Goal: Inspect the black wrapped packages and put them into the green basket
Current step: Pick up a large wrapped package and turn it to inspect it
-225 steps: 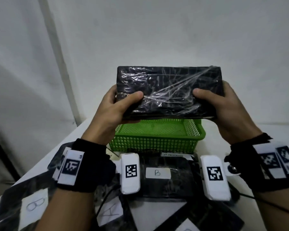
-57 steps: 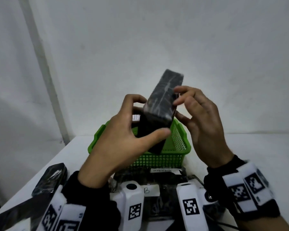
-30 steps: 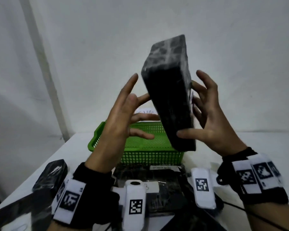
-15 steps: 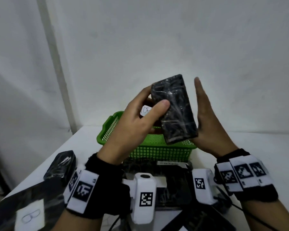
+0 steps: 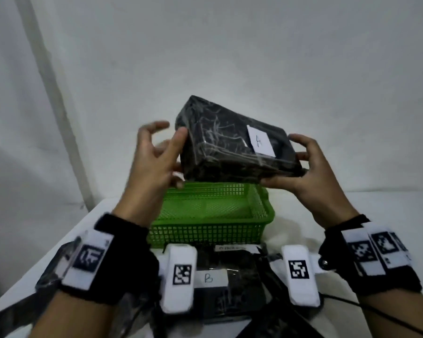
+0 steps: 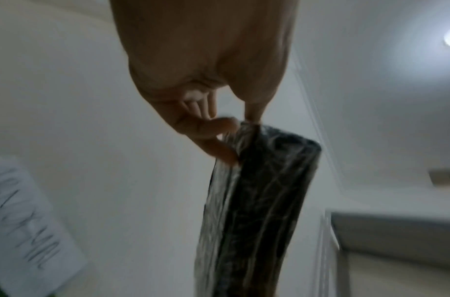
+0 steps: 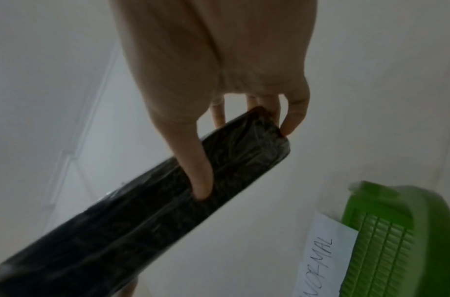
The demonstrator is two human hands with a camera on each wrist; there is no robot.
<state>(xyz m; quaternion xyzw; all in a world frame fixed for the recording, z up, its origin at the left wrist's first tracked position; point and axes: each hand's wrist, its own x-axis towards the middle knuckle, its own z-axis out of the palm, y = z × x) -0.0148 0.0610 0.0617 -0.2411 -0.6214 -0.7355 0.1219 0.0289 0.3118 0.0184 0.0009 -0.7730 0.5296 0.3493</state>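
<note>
A black plastic-wrapped package point(image 5: 230, 147) with a white label "A" on top hangs tilted above the green basket point(image 5: 205, 232). My left hand point(image 5: 168, 142) holds its left end: the thumb lies on the end face, and the left wrist view shows fingers pinching the corner of the package point(image 6: 257, 201). The index finger is lifted clear. My right hand point(image 5: 305, 169) grips the right end, thumb under the near edge and fingers round the far side. In the right wrist view the thumb lies along the package point(image 7: 168, 201). What the basket point(image 7: 396, 231) holds is partly hidden.
Another black package labelled "B" point(image 5: 220, 281) lies on the white table point(image 5: 351, 211) just in front of the basket. More black packages point(image 5: 47, 276) sit at the near left. A paper sign reading "NORMAL" point(image 7: 323, 261) stands by the basket. A wall rises close behind.
The package was standing on end between my hands; now it lies tilted with label "A" up, above the basket. My right hand went from a flat palm to gripping its right end.
</note>
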